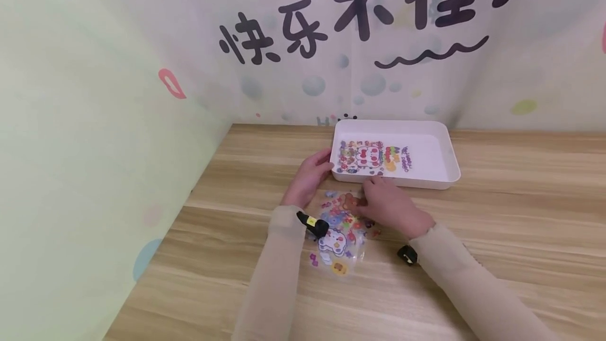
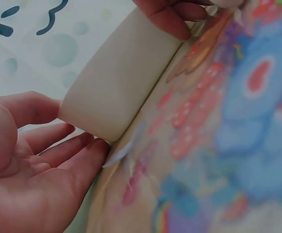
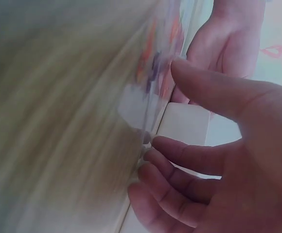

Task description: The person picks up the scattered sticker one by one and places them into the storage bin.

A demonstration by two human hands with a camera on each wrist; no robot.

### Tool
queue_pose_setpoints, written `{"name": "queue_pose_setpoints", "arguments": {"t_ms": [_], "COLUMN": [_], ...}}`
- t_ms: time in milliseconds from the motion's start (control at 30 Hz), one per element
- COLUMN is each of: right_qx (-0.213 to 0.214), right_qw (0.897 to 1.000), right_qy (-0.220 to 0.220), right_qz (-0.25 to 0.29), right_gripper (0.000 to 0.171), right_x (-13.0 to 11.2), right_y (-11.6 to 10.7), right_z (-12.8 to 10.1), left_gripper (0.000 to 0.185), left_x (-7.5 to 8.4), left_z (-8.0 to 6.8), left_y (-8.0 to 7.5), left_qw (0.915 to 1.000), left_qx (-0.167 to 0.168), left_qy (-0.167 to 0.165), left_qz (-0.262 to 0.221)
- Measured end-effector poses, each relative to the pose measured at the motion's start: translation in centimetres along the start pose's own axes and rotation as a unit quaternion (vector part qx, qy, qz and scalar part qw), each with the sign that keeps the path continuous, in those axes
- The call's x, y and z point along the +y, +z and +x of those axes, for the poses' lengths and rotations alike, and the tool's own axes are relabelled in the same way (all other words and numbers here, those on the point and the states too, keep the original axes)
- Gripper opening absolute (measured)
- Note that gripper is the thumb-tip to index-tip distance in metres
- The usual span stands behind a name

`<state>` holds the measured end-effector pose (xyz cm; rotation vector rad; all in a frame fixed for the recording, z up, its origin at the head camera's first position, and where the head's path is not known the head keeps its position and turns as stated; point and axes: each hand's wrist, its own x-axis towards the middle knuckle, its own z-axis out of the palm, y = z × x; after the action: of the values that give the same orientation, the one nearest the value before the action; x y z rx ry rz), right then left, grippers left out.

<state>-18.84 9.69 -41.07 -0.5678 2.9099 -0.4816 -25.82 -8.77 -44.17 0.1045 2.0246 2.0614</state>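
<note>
A white rectangular tray (image 1: pixel 433 164) stands against the back wall with a clear sticker sheet (image 1: pixel 369 157) lying in its left half. At the tray's front left corner is my left hand (image 1: pixel 310 175); its fingertips touch the wall of the tray (image 2: pixel 116 73), fingers fairly straight. My right hand (image 1: pixel 390 204) has its bent fingertips at the tray's front wall, thumb held apart from them. Below that hand more clear sticker sheets (image 1: pixel 333 243), printed with colourful figures, lie on the table. In the right wrist view, the right hand (image 3: pixel 219 160) holds nothing visible between thumb and fingers.
The wood-grain table (image 1: pixel 521 225) meets a printed cloth backdrop (image 1: pixel 293 104) behind the tray and another cloth (image 1: pixel 94 146) on the left. Black wrist devices (image 1: pixel 314 224) are worn at both sleeve ends, the left one hanging over the loose sheets.
</note>
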Motion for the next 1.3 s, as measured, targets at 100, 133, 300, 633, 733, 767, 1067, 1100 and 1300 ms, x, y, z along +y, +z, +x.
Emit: {"name": "queue_pose_setpoints", "arguments": {"t_ms": [100,133,300,633,733,767,1067,1100,1300], "right_qx": [-0.01,-0.014,-0.034,-0.047,-0.061,-0.066,-0.044,-0.037,-0.044], "right_qw": [1.0,1.0,0.999,0.997,0.996,0.995,0.993,0.993,0.992], "right_qy": [-0.001,-0.003,0.007,0.014,0.019,0.021,0.002,-0.003,-0.016], "right_qz": [-0.003,-0.003,0.016,0.057,0.068,0.071,0.106,0.11,0.12], "right_gripper": [0.034,0.033,0.032,0.045,0.045,0.045,0.036,0.033,0.012], "right_x": [0.1,0.1,0.1,0.8,1.1,1.1,2.2,2.3,3.5], "right_y": [-0.2,-0.2,-0.4,-0.4,-0.5,-0.5,-0.6,-0.6,-1.0], "right_z": [0.0,0.0,0.0,0.4,0.6,0.7,0.7,0.6,0.8], "left_gripper": [0.046,0.046,0.045,0.046,0.047,0.047,0.046,0.046,0.047], "left_x": [0.1,0.1,0.2,-0.2,-0.4,-0.4,-0.3,-0.3,-0.4], "left_z": [0.1,0.1,0.0,0.2,0.3,0.3,0.3,0.3,0.3], "left_y": [-0.2,-0.2,-0.5,-0.7,-0.8,-0.8,-0.8,-0.8,-0.7], "left_qw": [0.9999,0.9999,0.9998,0.9991,0.9985,0.9984,0.9984,0.9983,0.998], "left_qx": [-0.008,-0.008,-0.013,-0.02,-0.022,-0.022,-0.024,-0.024,-0.023], "left_qy": [0.002,0.002,0.006,0.017,0.022,0.022,0.013,0.013,0.014], "left_qz": [-0.007,-0.007,-0.011,-0.034,-0.044,-0.047,-0.05,-0.052,-0.057]}}
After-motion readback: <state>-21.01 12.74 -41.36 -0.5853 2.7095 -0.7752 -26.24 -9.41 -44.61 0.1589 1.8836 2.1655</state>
